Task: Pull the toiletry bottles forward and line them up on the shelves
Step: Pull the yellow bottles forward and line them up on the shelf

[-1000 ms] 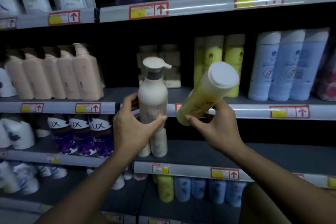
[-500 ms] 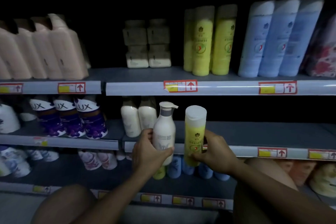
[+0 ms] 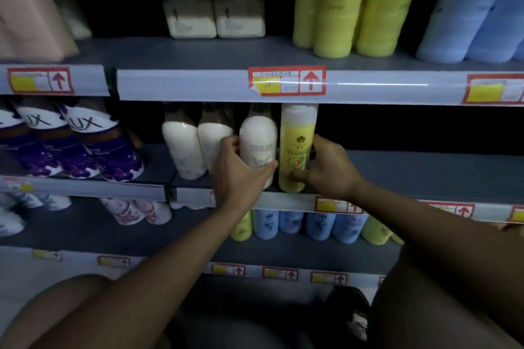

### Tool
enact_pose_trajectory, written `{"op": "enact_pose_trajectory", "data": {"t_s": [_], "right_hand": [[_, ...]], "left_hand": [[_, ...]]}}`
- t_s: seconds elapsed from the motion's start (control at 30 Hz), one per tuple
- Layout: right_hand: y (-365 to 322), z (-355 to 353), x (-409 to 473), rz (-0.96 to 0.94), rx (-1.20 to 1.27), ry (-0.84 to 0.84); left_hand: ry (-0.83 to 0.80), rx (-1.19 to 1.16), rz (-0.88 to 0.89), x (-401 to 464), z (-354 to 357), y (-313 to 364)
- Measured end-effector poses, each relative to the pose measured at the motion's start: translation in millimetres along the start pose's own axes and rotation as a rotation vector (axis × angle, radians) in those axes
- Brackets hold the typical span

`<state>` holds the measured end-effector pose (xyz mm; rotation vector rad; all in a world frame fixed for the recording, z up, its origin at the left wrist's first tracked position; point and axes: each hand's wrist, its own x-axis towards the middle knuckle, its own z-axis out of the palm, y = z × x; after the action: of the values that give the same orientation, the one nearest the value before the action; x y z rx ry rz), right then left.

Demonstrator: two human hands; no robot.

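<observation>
Shelving unit, several tiers, dim lighting; grey shelves with price-label strips along each front edge. The middle shelf (image 3: 425, 176) carries the work in hand and lies bare to the right of the hands.

Left hand (image 3: 238, 176) grips the white bottle (image 3: 259, 147), fingers curled round its left side, thumb across the front. Right hand (image 3: 326, 170) grips the yellow bottle (image 3: 296, 147) low on its body. Both bottles stand upright, just beside each other, at the front edge of the middle shelf; their tops are hidden behind the upper shelf strip (image 3: 198, 85).

Two more white bottles (image 3: 184, 150) stand immediately left. Purple-and-white bottles (image 3: 93, 147) lie further left, tilted.

Judgement: the step is seating both bottles at the front edge. To do it well, set each base flat, align fronts with the neighbouring white bottles, turn labels outward, and release only once steady.

Upper shelf holds yellow bottles (image 3: 334, 8), blue bottles (image 3: 467, 14) and boxed items (image 3: 215, 20), set back from the edge.
</observation>
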<state>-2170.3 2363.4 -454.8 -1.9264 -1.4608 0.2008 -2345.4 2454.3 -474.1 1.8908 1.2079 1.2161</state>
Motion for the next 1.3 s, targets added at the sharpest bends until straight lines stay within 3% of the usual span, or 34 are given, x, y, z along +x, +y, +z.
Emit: {"op": "enact_pose_trajectory", "data": {"t_s": [0.23,0.57,1.0,1.3], "right_hand": [[20.5,17.5,26.5,0.038,0.020,0.022],[25.3,21.6,35.0,0.109,0.067,0.002],[42.5,9.0,42.4,0.284,0.051,0.065],[52.4,10.5,54.6,0.285,0.053,0.069]], "left_hand": [[0.125,0.001,-0.026,-5.1,27.8,-10.6],[0.091,0.040,0.003,-13.0,29.7,-17.9],[0.221,0.021,-0.008,-9.1,25.4,-23.4],[0.248,0.077,-0.008,-9.9,30.7,-23.7]]}}
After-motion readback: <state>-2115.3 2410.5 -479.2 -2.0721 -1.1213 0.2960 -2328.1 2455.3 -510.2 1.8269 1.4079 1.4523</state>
